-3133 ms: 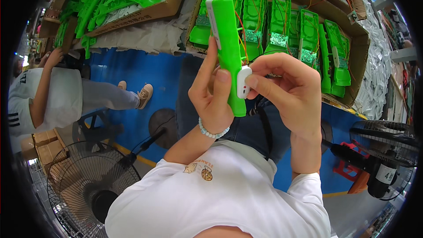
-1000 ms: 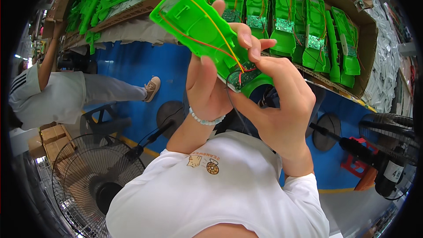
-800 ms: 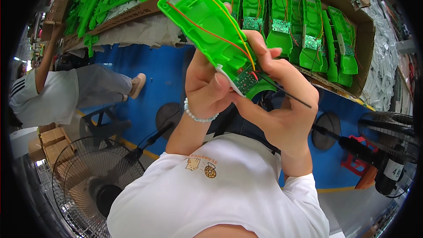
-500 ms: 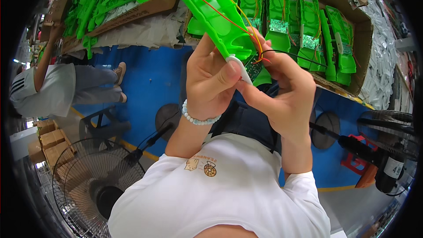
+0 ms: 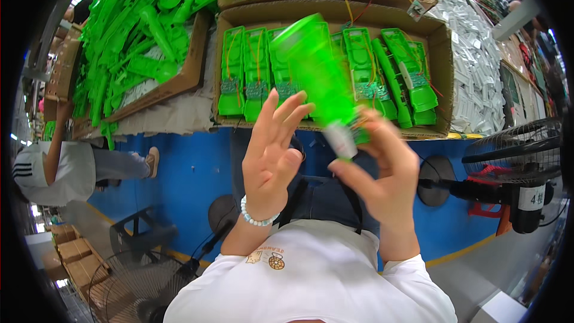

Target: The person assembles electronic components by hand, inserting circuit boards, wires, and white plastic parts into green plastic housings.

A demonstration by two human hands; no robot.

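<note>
Hands raised at chest height: left hand (image 5: 270, 154) spread, fingers apart, touching nothing. Right hand (image 5: 378, 170) pinches blurred green plastic housing (image 5: 317, 75) at its lower end. Beyond, cardboard box (image 5: 442, 54) holds matching green housings.

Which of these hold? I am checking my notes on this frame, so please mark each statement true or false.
1. The right hand holds the green plastic housing. True.
2. The left hand grips the housing tightly. False: it is open with fingers spread, and no grip on the housing shows.
3. The cardboard box behind the hands holds a row of green housings. True.
4. The left wrist is bare. False: it wears a pale bead bracelet.
5. A fan stands at the person's right. True.
</note>
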